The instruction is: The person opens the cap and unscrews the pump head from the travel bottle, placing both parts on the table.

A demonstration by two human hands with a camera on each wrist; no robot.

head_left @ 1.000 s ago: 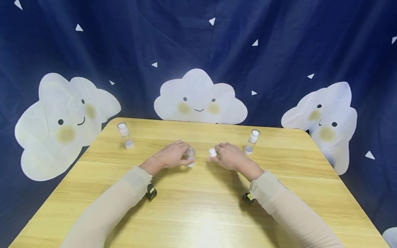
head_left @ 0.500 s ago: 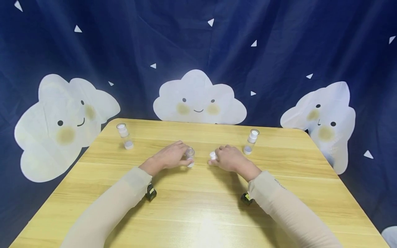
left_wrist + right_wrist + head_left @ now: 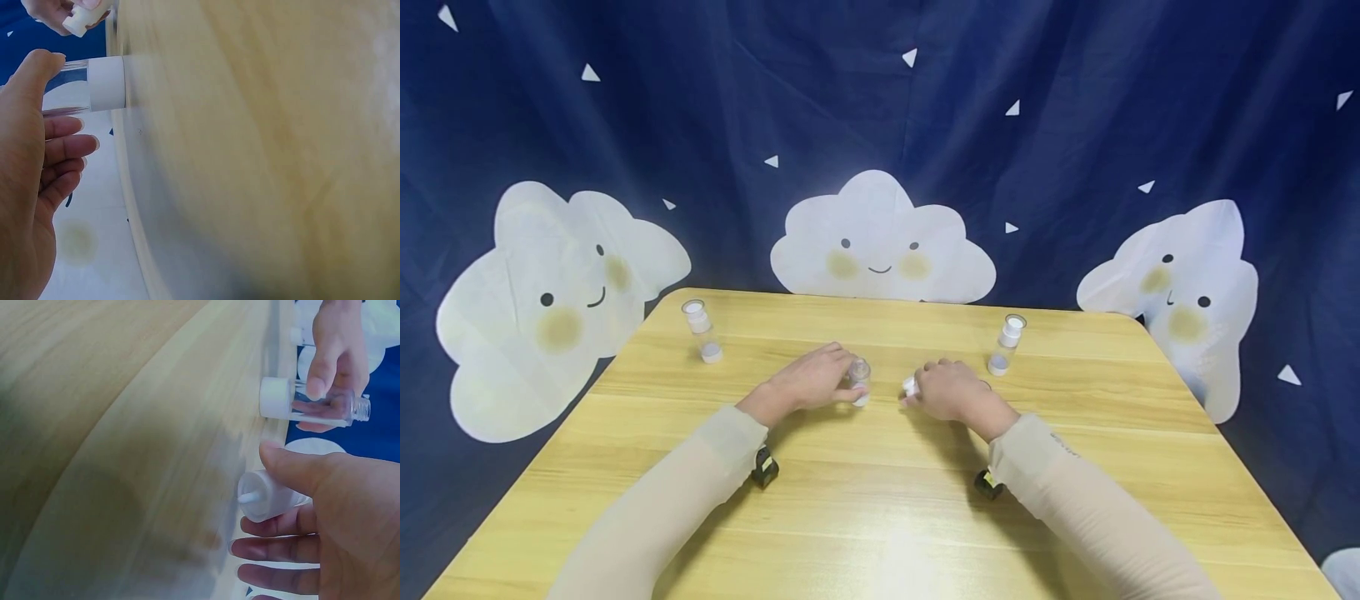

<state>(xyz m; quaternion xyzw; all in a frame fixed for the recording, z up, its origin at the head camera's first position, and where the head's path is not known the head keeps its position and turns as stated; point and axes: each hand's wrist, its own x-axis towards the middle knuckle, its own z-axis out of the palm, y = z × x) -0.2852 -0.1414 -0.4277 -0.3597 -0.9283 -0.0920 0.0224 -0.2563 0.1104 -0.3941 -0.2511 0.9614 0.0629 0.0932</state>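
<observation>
My left hand (image 3: pixel 820 375) holds a clear bottle (image 3: pixel 860 372) with a white base, upright on the table. In the right wrist view, the bottle (image 3: pixel 325 409) shows a bare threaded neck. My right hand (image 3: pixel 951 392) pinches a white pump top (image 3: pixel 911 387) between thumb and fingers. It is to the right of the bottle and apart from it. A thin white stem sticks out of the pump top (image 3: pixel 265 497) toward the table in the right wrist view. The far end of the pump top is hidden by my hand.
Two capped clear bottles with white bases stand on the wooden table (image 3: pixel 880 500): a left bottle (image 3: pixel 703 332) at the far left and a right bottle (image 3: pixel 1007 344) just beyond my right hand. A dark blue curtain (image 3: pixel 880 100) with cloud faces hangs behind the table.
My right hand has shifted slightly toward me and to the left, with the pump top turning in its fingers. My left hand and its bottle stay almost in place.
</observation>
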